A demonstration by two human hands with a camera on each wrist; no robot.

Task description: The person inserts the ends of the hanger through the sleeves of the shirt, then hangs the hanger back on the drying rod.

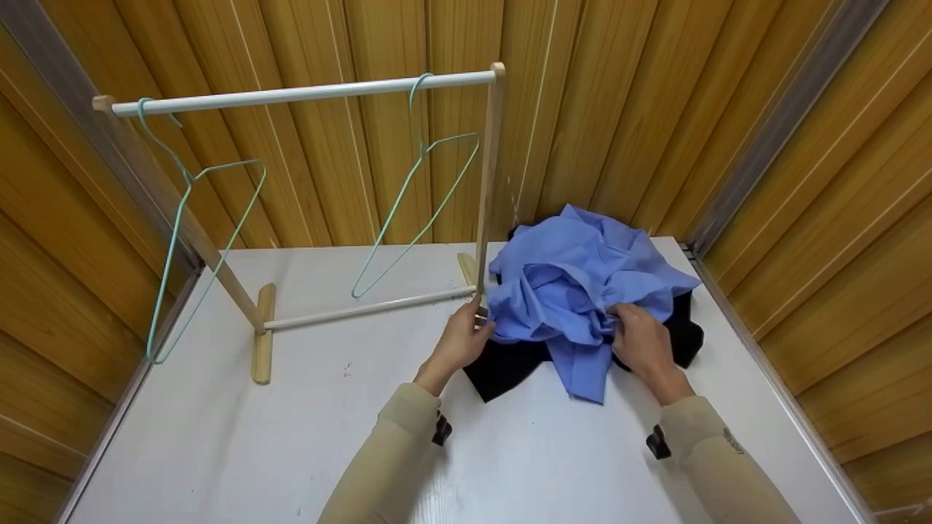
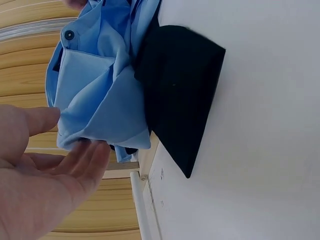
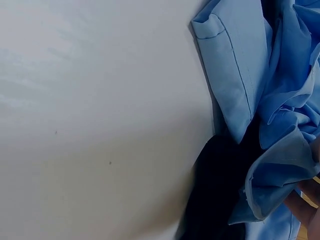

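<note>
A crumpled blue shirt [image 1: 575,269] lies heaped over black cloth [image 1: 502,367] at the back right of the white table. My left hand [image 1: 462,338] is at the shirt's left edge, by the foot of the rack. In the left wrist view, the extended fingers [image 2: 92,162] reach under a fold near a dark button [image 2: 69,35], with the thumb apart from them. On the front right side, my right hand [image 1: 644,346] pinches a fold of the shirt. The right wrist view shows that hand only partly, behind a raised fold [image 3: 277,175].
A rack with a white top bar [image 1: 313,92] and wooden posts stands left of the heap. Two mint-green wire hangers [image 1: 171,255] hang from it. Wood-patterned walls [image 1: 619,102] enclose the white table [image 1: 291,437] at the back and sides.
</note>
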